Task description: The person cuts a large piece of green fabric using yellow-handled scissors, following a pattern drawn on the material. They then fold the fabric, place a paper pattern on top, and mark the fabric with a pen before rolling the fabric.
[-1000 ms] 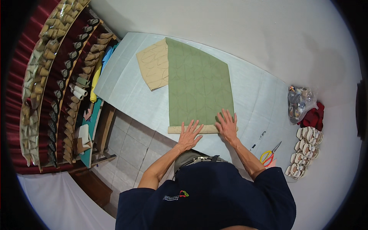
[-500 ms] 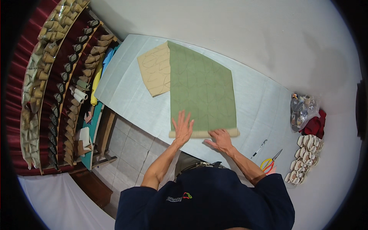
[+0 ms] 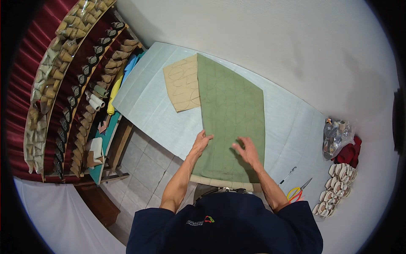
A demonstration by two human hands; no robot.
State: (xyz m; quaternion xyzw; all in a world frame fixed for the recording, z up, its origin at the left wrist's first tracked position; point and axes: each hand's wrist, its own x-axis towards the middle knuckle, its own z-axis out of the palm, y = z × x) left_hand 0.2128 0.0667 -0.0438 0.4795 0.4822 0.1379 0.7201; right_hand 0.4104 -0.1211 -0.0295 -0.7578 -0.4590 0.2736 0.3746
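A green sheet (image 3: 232, 110) marked with curved outlines lies on the table, its near end drawn down to my waist. Along that end runs a rolled beige edge (image 3: 222, 182). My left hand (image 3: 202, 142) is closed at the sheet's left edge, thumb and fingers gathered on it. Slightly blurred, my right hand (image 3: 247, 152) is over the sheet's right part, thumb and fingers apart, holding nothing. A beige piece (image 3: 182, 84) with similar drawn outlines shows beyond the sheet's far left edge.
At right on the grey-white table (image 3: 292, 127) lie a pen (image 3: 287, 176) and scissors (image 3: 299, 190) with yellow and red handles. Pale sandals (image 3: 334, 190) and a plastic bag (image 3: 337, 136) line the wall. Shoe shelves (image 3: 69, 93) stand at left.
The green sheet's near end and rolled edge have come toward me, past the table's front edge. My left hand has closed at the left edge; my right hand has left the roll.
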